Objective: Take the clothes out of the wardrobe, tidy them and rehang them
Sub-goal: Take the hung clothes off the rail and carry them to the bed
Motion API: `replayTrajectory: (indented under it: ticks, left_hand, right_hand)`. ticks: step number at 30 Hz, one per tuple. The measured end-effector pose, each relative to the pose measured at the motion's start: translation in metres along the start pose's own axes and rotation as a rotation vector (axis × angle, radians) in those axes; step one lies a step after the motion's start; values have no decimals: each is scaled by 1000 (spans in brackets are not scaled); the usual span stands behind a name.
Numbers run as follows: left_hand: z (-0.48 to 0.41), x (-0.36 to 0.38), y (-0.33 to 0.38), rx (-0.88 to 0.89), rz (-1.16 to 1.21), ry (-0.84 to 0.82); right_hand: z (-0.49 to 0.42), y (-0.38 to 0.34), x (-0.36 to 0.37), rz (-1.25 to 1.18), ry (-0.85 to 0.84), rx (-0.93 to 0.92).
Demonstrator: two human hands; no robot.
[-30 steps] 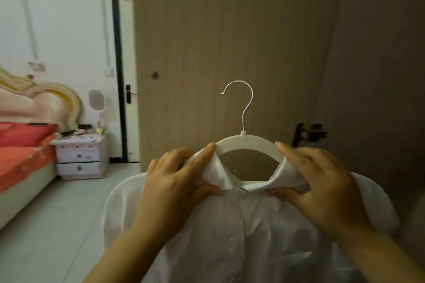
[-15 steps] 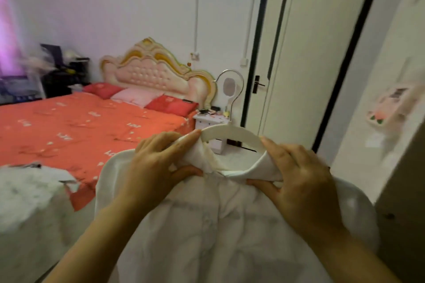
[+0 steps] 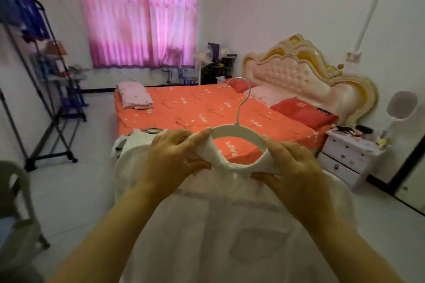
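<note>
- Centrally, a white shirt (image 3: 230, 225) is held up in front of the person on a white hanger (image 3: 236, 131), and its body is draped down toward the lower edge of the view
- One side of the shirt's collar is bunched at the hanger's left end, where it is pinched by the left hand (image 3: 172, 158) between the thumb and curled fingers
- The collar's other side is pinched against the hanger's right end by the right hand (image 3: 296, 167), with fingers laid on top and the thumb tucked beneath
- The hanger's metal hook (image 3: 237, 120) is pointed upward and is seen against the bed (image 3: 184, 108) beyond
- The bed is covered with an orange sheet; a folded pink blanket (image 3: 134, 99) is laid at its far left corner, and a red pillow (image 3: 303, 115) is set near the padded headboard (image 3: 287, 71)
- A pale garment (image 3: 138, 140) is laid on the bed's near corner, just behind the left hand
- A white nightstand (image 3: 351, 151) is placed right of the bed, with a round mirror (image 3: 402, 104) above it
- Pink curtains (image 3: 138, 14) are drawn on the far wall, and a dark metal rack (image 3: 46, 76) is stood along the left wall
</note>
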State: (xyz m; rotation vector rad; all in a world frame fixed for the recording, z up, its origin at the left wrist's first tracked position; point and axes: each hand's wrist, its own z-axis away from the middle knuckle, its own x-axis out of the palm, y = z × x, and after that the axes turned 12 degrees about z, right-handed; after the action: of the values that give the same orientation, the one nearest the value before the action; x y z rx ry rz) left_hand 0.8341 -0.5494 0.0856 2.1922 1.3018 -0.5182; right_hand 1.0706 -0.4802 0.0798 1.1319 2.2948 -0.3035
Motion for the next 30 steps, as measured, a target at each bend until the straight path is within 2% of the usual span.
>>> replayTrajectory:
  ticks: [11, 30]
  left_hand:
    - [-10, 22, -112, -146, -172, -3]
    - [-94, 87, -422, -309, -242, 19]
  right_hand:
    - [-68, -12, 159, -233, -27, -139]
    - [-241, -68, 468, -324, -104, -224]
